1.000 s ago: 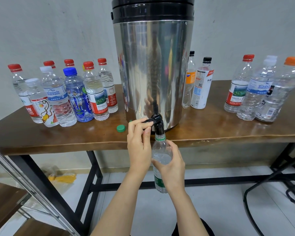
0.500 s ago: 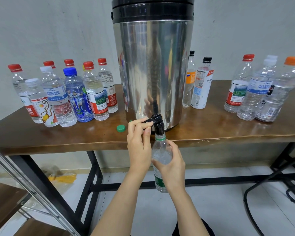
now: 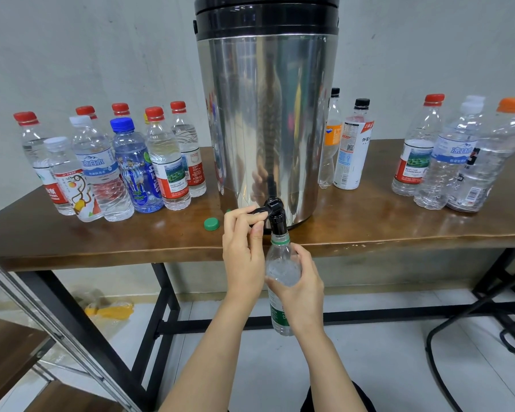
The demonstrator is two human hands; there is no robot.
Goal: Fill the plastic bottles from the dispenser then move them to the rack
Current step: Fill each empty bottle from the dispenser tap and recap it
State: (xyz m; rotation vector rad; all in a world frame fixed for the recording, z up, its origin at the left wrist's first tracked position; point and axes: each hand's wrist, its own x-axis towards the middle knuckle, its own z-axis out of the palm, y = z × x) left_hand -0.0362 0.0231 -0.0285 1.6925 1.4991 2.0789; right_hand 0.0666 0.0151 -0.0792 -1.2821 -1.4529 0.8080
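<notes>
Filling is the step in hand. The clear thin-walled plastic bottle with green label (image 3: 281, 263) hangs below the edge of the brown wooden tabletop (image 3: 369, 230), its mouth up against the black tap (image 3: 275, 211) of the tall stainless-steel dispenser (image 3: 268, 114). The right grip (image 3: 304, 289) wraps the bottle's upper body; the left grip (image 3: 244, 248) pinches the tap lever. Judgement: the wall is soft and dents if squeezed, the load gets heavier as it fills, and uncapped it spills easily. Hold it mid-body, firm, upright. A loose green cap (image 3: 211, 223) lies on the tabletop nearby.
</notes>
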